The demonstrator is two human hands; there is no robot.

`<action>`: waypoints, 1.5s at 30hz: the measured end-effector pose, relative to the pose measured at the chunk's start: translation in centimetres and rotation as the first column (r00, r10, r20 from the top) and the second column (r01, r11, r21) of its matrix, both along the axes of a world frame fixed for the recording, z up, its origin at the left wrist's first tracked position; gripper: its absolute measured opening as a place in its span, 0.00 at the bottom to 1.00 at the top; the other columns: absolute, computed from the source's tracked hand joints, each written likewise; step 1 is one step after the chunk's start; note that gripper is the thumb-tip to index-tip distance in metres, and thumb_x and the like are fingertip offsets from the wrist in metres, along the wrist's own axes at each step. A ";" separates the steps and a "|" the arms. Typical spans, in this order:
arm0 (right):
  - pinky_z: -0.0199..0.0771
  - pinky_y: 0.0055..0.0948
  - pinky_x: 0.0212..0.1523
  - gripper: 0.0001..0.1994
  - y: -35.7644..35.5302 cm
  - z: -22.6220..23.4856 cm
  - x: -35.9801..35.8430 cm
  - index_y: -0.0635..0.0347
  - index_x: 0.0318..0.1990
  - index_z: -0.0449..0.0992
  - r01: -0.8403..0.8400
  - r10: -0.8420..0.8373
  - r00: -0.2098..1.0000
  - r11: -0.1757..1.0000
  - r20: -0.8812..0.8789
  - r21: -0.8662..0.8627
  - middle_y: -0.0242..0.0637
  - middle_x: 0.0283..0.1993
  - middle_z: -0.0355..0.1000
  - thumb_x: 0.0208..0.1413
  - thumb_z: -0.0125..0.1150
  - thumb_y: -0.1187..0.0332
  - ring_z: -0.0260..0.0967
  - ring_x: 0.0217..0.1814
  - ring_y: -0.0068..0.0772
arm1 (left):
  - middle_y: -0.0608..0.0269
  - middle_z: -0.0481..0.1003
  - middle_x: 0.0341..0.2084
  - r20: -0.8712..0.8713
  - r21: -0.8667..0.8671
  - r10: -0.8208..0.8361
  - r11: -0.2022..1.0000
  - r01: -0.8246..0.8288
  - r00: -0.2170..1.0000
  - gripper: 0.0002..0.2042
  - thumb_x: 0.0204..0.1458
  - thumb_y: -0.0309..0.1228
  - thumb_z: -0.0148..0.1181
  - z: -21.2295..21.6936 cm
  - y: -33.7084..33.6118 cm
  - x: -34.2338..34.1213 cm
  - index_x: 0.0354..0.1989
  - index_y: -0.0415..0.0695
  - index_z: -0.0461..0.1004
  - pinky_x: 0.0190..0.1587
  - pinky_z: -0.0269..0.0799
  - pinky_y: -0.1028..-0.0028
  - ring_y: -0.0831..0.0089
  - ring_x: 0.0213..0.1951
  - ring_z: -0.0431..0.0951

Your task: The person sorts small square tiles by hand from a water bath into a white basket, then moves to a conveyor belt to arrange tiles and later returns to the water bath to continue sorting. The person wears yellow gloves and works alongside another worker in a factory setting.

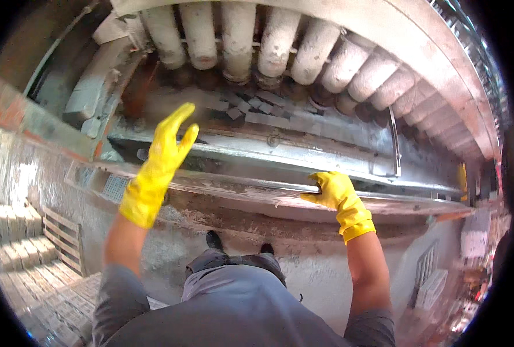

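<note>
Both my hands wear yellow rubber gloves. My left hand [163, 159] is raised over the left part of a long machine trough, thumb and fingers apart, with nothing in it. Farther right, my right hand [339, 199] curls over a long shiny metal rail [251, 183] along the trough's near edge. The fingers wrap round it, and part of the rail is hidden under the glove. Beyond it runs a second pale metal ledge [257, 155], apart from both hands.
Small flat grey pieces [260, 106] lie on the wet bed beneath a row of thick dusty cylinders [238, 40]. An upright thin metal bar [395, 141] stands at the right. A wooden pallet [62, 238] and stacked pale blocks [25, 251] are at the left, a white crate [432, 289] at the right.
</note>
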State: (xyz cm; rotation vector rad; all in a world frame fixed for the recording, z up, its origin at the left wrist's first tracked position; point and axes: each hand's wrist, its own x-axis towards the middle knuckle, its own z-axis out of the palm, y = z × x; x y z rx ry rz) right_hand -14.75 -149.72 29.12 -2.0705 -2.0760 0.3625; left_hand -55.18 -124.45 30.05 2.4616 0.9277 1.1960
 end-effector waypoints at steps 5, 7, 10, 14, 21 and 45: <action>0.80 0.42 0.42 0.33 -0.8 -0.5 -0.2 0.57 0.51 0.86 -0.017 0.010 0.996 0.997 0.085 0.073 0.35 0.32 0.81 0.40 0.84 0.46 0.80 0.37 0.46 | 0.42 0.69 0.72 -0.546 -0.081 0.001 0.995 -0.054 0.838 0.31 0.63 0.47 0.65 -9.3 13.4 3.3 0.72 0.47 0.72 0.75 0.63 0.53 0.45 0.73 0.68; 0.80 0.44 0.38 0.37 -1.0 -0.5 0.1 0.59 0.52 0.83 -0.014 0.009 0.997 0.997 0.072 0.078 0.39 0.30 0.81 0.38 0.84 0.43 0.80 0.33 0.48 | 0.43 0.65 0.76 -0.668 -0.125 0.011 0.984 -0.126 0.744 0.34 0.62 0.49 0.65 -12.4 15.7 4.8 0.75 0.51 0.69 0.77 0.59 0.52 0.44 0.75 0.64; 0.79 0.45 0.36 0.35 -0.9 0.5 -0.4 0.59 0.49 0.83 0.009 -0.010 0.997 1.000 0.078 0.016 0.37 0.27 0.80 0.37 0.85 0.44 0.79 0.30 0.49 | 0.45 0.61 0.78 -0.797 -0.136 -0.032 0.982 -0.128 0.603 0.35 0.63 0.50 0.64 -15.9 17.0 7.6 0.77 0.52 0.65 0.78 0.56 0.50 0.44 0.77 0.61; 0.79 0.45 0.34 0.35 -0.9 0.5 -0.5 0.58 0.48 0.81 0.013 -0.015 0.998 0.999 0.057 0.038 0.35 0.22 0.74 0.36 0.86 0.44 0.78 0.28 0.48 | 0.45 0.55 0.81 -0.782 -0.182 -0.060 0.974 -0.136 0.620 0.39 0.62 0.56 0.63 -19.7 18.5 9.7 0.80 0.56 0.62 0.79 0.52 0.47 0.39 0.78 0.57; 0.77 0.45 0.33 0.38 -0.3 0.1 -0.2 0.58 0.51 0.80 -0.033 0.032 0.999 0.999 0.024 0.036 0.35 0.23 0.74 0.36 0.85 0.43 0.76 0.28 0.49 | 0.43 0.44 0.84 -0.841 -0.292 -0.166 0.940 -0.175 0.515 0.47 0.60 0.63 0.61 -20.6 16.5 10.2 0.85 0.59 0.51 0.82 0.40 0.43 0.34 0.81 0.44; 0.77 0.44 0.33 0.39 0.0 0.4 0.0 0.61 0.53 0.80 -0.046 0.046 0.999 0.998 -0.002 0.038 0.35 0.23 0.73 0.37 0.85 0.44 0.76 0.27 0.47 | 0.41 0.63 0.75 -0.794 -0.062 0.045 0.986 -0.154 0.606 0.40 0.62 0.51 0.63 -23.8 18.9 7.1 0.78 0.42 0.61 0.77 0.51 0.46 0.42 0.77 0.60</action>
